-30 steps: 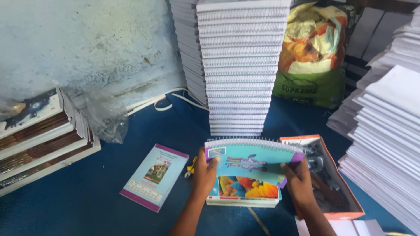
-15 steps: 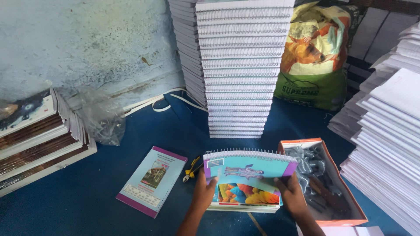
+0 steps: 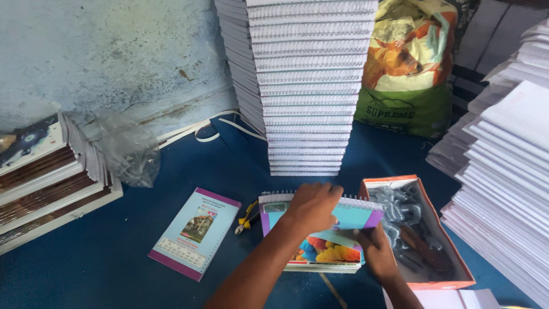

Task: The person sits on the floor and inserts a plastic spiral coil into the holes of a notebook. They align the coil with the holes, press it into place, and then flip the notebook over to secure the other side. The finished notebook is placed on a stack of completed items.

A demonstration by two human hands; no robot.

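A blue work surface (image 3: 68,274), seen from above, crowded with printed stock.

Far left, a leaning pile of covers (image 3: 46,183) with dark spines rests against a pale wall, with a crumpled clear plastic bag (image 3: 128,154) beside it. Further right, a single loose cover (image 3: 194,232) with a purple border lies flat. Small yellow-handled pliers (image 3: 247,216) lie between it and the notebook.

At centre, a spiral-bound notebook (image 3: 320,240) with a teal and purple cover sits on top of a short pile of similar books near the front edge. The left hand (image 3: 311,207) lies flat over its top edge, fingers spread and curled across the wire binding, pressing down. The right hand (image 3: 374,252) pinches the cover's lower right corner between thumb and fingers. Behind them rises a tall stack (image 3: 311,86) of white spiral-bound blocks.

Right of the notebook, an open orange box (image 3: 423,283) holds grey metal parts. Behind it stands a printed sack (image 3: 409,63); far right, sloping piles of white sheets (image 3: 503,171).

The step in hand looks like seating or closing the binding on the top notebook. The next move likely calls for keeping the cover squared against the wire while the left hand works along the coil.
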